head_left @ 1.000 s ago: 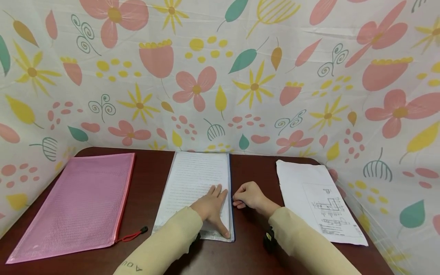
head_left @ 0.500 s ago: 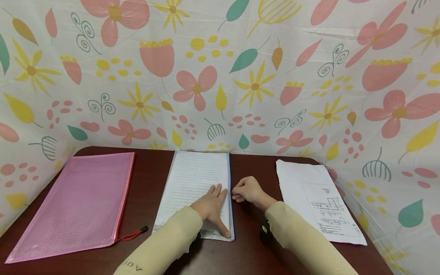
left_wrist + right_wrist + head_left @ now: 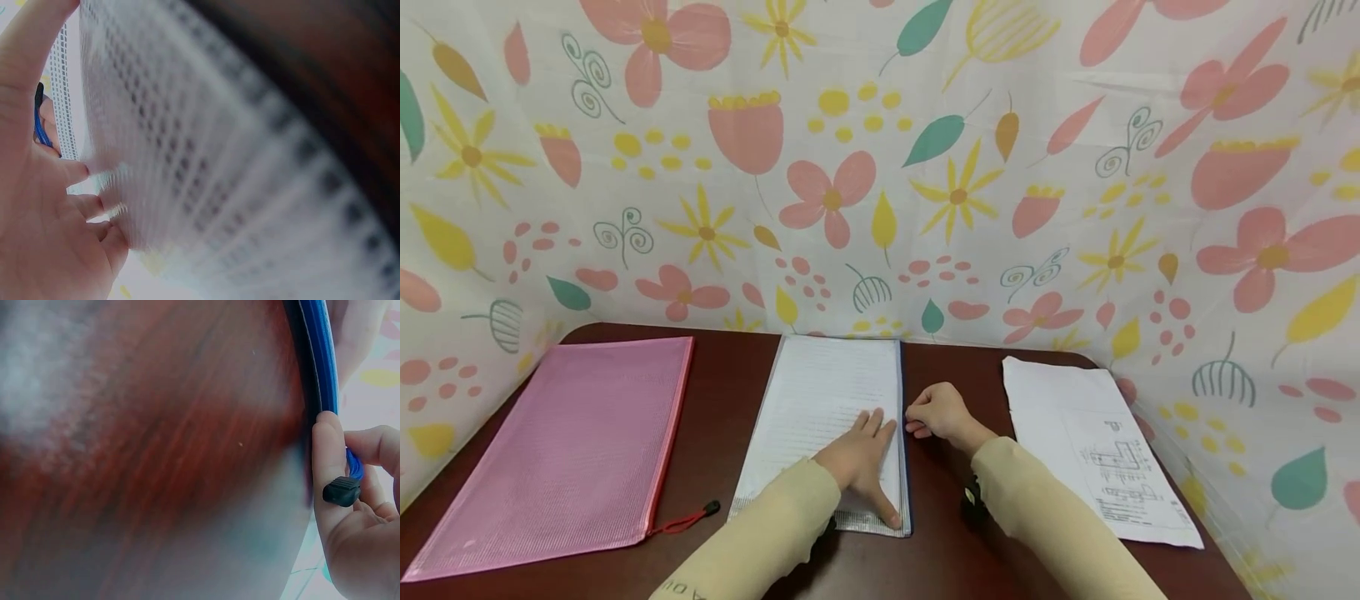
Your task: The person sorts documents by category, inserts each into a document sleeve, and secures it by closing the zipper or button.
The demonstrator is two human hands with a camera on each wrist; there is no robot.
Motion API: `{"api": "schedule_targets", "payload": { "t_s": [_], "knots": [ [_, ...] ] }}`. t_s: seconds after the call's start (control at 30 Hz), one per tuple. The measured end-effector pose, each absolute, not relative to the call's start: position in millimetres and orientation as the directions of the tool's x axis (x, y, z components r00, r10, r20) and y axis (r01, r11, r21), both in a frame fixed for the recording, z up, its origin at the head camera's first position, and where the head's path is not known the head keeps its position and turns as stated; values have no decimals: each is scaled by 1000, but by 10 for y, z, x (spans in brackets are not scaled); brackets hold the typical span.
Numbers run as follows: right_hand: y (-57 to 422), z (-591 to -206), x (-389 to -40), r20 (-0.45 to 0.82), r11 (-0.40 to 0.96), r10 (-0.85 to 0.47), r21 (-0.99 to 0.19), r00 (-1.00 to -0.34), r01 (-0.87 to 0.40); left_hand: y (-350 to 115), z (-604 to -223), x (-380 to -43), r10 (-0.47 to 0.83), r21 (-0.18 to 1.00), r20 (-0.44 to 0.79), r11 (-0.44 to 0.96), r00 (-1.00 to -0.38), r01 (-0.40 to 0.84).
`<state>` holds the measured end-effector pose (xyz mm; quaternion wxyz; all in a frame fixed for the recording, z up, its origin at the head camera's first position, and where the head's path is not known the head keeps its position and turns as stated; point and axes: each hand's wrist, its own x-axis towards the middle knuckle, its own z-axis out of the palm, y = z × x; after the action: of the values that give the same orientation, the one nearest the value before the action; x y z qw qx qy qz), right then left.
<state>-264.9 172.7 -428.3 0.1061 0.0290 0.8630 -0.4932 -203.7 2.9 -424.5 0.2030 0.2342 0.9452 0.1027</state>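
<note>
A clear mesh zip pouch (image 3: pixel 820 392) with a printed sheet inside lies flat at the middle of the table. My left hand (image 3: pixel 860 460) presses on its lower right part, fingers spread. Along the right side runs the blue zip (image 3: pixel 326 362). There my right hand (image 3: pixel 942 413) pinches the zip pull with thumb and fingers; the slider itself is hidden. A blue cord (image 3: pixel 355 464) ending in a black stopper (image 3: pixel 342 491) hangs by the thumb. In the left wrist view the pouch's mesh (image 3: pixel 156 125) fills the middle, blurred, beside the left palm.
To the left lies a pink mesh zip pouch (image 3: pixel 572 433) with a red cord (image 3: pixel 681 522). A white sheet with a printed diagram (image 3: pixel 1090 442) is at the right. The dark brown table (image 3: pixel 970 367) meets a flower-patterned curtain (image 3: pixel 880 167) behind.
My right hand has shifted slightly away from me along the pouch's right edge, still pinching. The left hand stays in place on the pouch.
</note>
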Motion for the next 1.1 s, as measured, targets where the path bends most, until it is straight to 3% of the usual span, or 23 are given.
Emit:
{"api": "schedule_targets", "payload": {
  "t_s": [0.77, 1.1],
  "knots": [
    [1694, -4290, -2877, -195, 552, -18, -820, -981, 153, 11, -4273, -2035, 488, 283, -309, 867, -817, 410],
    [1703, -4326, -2990, -200, 507, 10, -844, -980, 177, 14, -4271, -2031, 484, 278, -311, 869, -818, 409]
  ]
}}
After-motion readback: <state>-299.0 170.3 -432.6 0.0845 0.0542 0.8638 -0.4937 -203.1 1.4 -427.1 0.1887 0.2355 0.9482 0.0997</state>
